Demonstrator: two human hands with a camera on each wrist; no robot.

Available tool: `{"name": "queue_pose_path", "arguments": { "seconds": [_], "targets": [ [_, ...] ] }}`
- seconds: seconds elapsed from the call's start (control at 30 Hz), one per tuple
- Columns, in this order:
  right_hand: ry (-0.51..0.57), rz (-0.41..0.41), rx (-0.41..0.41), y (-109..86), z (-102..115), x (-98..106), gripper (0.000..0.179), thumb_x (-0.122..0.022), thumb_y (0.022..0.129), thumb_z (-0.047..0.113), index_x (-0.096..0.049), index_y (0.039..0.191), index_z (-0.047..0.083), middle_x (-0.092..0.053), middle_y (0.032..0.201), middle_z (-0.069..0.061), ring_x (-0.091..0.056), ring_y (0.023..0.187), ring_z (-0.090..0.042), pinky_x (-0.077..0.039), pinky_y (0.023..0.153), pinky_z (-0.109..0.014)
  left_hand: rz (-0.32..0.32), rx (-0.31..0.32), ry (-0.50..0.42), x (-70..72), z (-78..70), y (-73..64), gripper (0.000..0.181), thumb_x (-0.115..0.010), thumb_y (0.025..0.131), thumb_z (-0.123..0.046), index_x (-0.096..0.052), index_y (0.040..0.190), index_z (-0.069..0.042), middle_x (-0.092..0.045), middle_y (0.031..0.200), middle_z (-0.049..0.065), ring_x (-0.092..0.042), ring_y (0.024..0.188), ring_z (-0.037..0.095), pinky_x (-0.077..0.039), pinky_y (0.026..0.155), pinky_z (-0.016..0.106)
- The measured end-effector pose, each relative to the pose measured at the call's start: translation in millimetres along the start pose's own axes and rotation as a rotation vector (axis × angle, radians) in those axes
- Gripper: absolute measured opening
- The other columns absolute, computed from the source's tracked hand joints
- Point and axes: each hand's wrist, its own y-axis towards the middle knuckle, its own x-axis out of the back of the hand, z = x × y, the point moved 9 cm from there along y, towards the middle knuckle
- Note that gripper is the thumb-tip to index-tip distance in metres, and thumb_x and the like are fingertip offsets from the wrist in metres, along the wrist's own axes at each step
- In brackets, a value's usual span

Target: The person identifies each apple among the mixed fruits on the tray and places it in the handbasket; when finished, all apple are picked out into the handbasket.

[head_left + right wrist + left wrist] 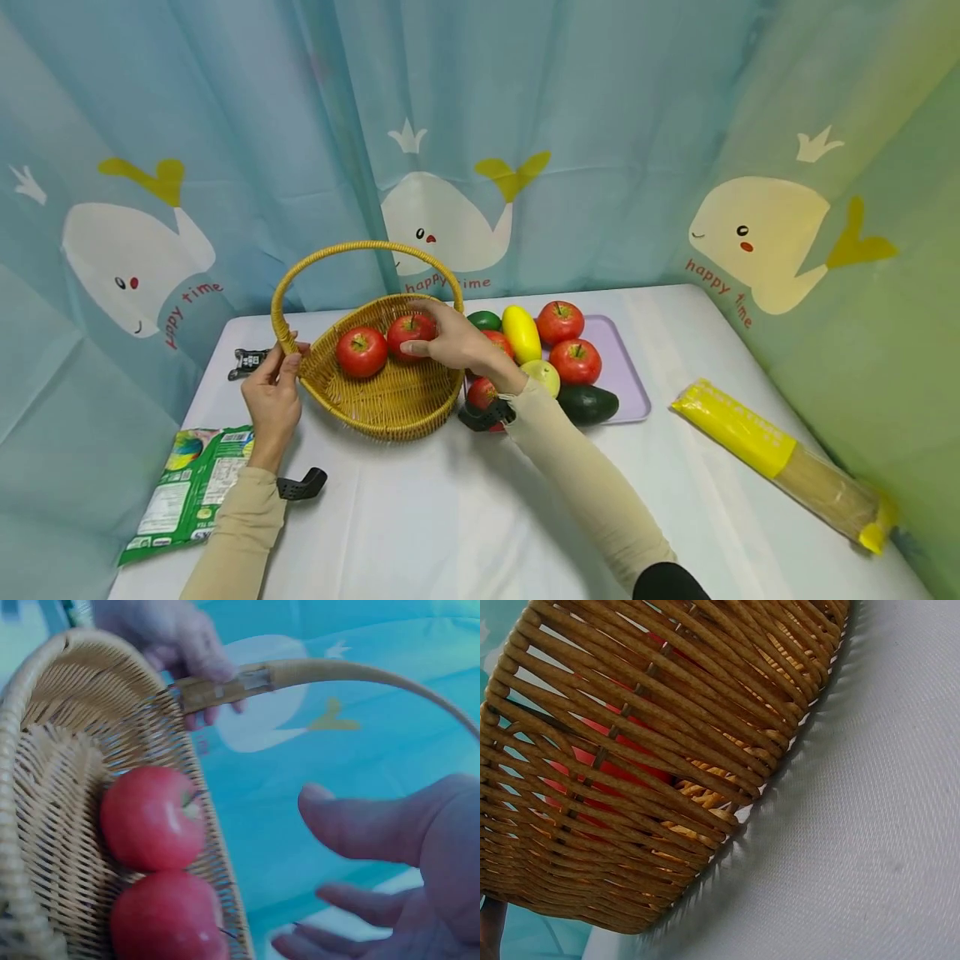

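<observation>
A wicker basket [386,408] with a tall arched handle [360,246] stands on the table, tilted a little. My left hand [273,404] grips it where the handle meets the rim, with thumb and fingertips around that joint. Two red apples lie side by side inside, a left apple [362,353] and a right apple [405,329]. Over the right apple is my right hand [453,337], which partly covers it in the head view. In the right wrist view, that hand's thumb [352,825] and fingers are spread, with nothing between them.
Right of the basket, a lilac tray [630,379] bears red apples [576,361], a yellow fruit [521,333], a pale green fruit [542,377] and an avocado [588,405]. A green snack bag [191,483] and small black packet [249,363] lie left; a noodle pack [780,462] lies far right.
</observation>
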Motion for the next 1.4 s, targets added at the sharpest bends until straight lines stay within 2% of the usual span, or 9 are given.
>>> {"name": "queue_pose_path", "arguments": {
  "seconds": [0.17,0.3,0.43,0.53,0.63,0.77,0.87,1.17,1.4],
  "targets": [
    [0.138,0.047,0.088,-21.2,5,15,0.050,-0.077,0.099,0.018,-0.062,0.146,0.009,-0.059,0.154,-0.009,-0.053,0.146,-0.033,-0.047,0.120,-0.045,-0.021,0.005,-0.018,1.1,0.2,1.2,0.032,-0.062,0.106,-0.002,-0.069,0.137,0.003,-0.073,0.111,0.034,-0.070,0.109,-0.002,-0.054,0.096,0.010],
    [0.217,0.043,0.134,-38.3,3,34,0.035,-0.078,0.098,0.014,-0.072,0.132,0.008,-0.067,0.145,-0.009,-0.063,0.136,-0.034,-0.056,0.111,-0.037,-0.029,-0.001,-0.015,1.3,0.3,2.1,0.030,-0.061,0.105,0.000,-0.070,0.134,0.006,-0.072,0.110,0.033,-0.071,0.105,-0.001,-0.054,0.094,0.010],
    [0.278,0.008,0.162,-55.3,-3,61,0.038,-0.078,0.096,0.008,-0.070,0.133,0.003,-0.069,0.141,-0.015,-0.065,0.133,-0.034,-0.060,0.104,-0.035,-0.023,0.007,0.005,0.1,0.7,2.1,0.031,-0.061,0.106,-0.002,-0.070,0.135,0.003,-0.073,0.112,0.032,-0.070,0.105,-0.001,-0.054,0.093,0.009],
    [0.269,-0.029,0.177,-64.5,-12,81,0.045,-0.080,0.094,0.007,-0.068,0.138,0.003,-0.069,0.141,-0.014,-0.066,0.132,-0.031,-0.059,0.106,-0.035,-0.023,0.023,0.012,-0.2,0.5,1.7,0.032,-0.061,0.107,-0.006,-0.071,0.137,-0.001,-0.074,0.114,0.030,-0.070,0.107,-0.001,-0.054,0.095,0.009],
    [0.244,-0.068,0.191,-70.9,-24,101,0.050,-0.084,0.091,0.007,-0.068,0.138,0.006,-0.069,0.141,-0.011,-0.066,0.132,-0.030,-0.055,0.112,-0.041,-0.021,0.031,0.007,-0.3,-0.3,1.2,0.032,-0.061,0.107,-0.007,-0.071,0.137,-0.002,-0.074,0.115,0.029,-0.070,0.107,-0.001,-0.054,0.096,0.009],
    [0.199,-0.119,0.181,-77.4,-45,124,0.055,-0.086,0.089,0.006,-0.066,0.139,0.005,-0.067,0.143,-0.010,-0.061,0.137,-0.036,-0.048,0.118,-0.054,-0.020,0.034,0.015,-0.3,0.0,1.1,0.031,-0.061,0.107,-0.007,-0.071,0.137,-0.002,-0.074,0.114,0.029,-0.069,0.106,-0.001,-0.053,0.095,0.009],
    [0.151,-0.161,0.153,-81.0,-61,141,0.059,-0.087,0.088,0.006,-0.063,0.143,0.003,-0.065,0.147,-0.012,-0.058,0.140,-0.037,-0.044,0.121,-0.057,-0.018,0.036,0.013,-0.4,2.1,1.4,0.032,-0.061,0.108,-0.007,-0.071,0.137,-0.001,-0.074,0.114,0.029,-0.069,0.106,0.000,-0.053,0.096,0.009],
    [0.116,-0.225,0.040,-80.8,-114,188,0.067,-0.085,0.092,0.010,-0.055,0.152,0.006,-0.056,0.156,-0.015,-0.052,0.145,-0.038,-0.044,0.122,-0.049,-0.025,0.040,0.003,-0.1,0.2,3.1,0.032,-0.061,0.107,-0.005,-0.070,0.137,0.000,-0.073,0.113,0.031,-0.069,0.106,-0.002,-0.053,0.096,0.009],
    [0.123,-0.236,-0.024,-76.8,-157,209,0.069,-0.086,0.089,0.005,-0.056,0.151,0.006,-0.055,0.157,-0.014,-0.048,0.149,-0.031,-0.031,0.131,-0.050,-0.023,0.052,-0.003,-1.8,1.0,2.1,0.032,-0.062,0.107,-0.006,-0.070,0.137,0.002,-0.073,0.114,0.030,-0.070,0.105,-0.002,-0.053,0.098,0.010]
  ]
}}
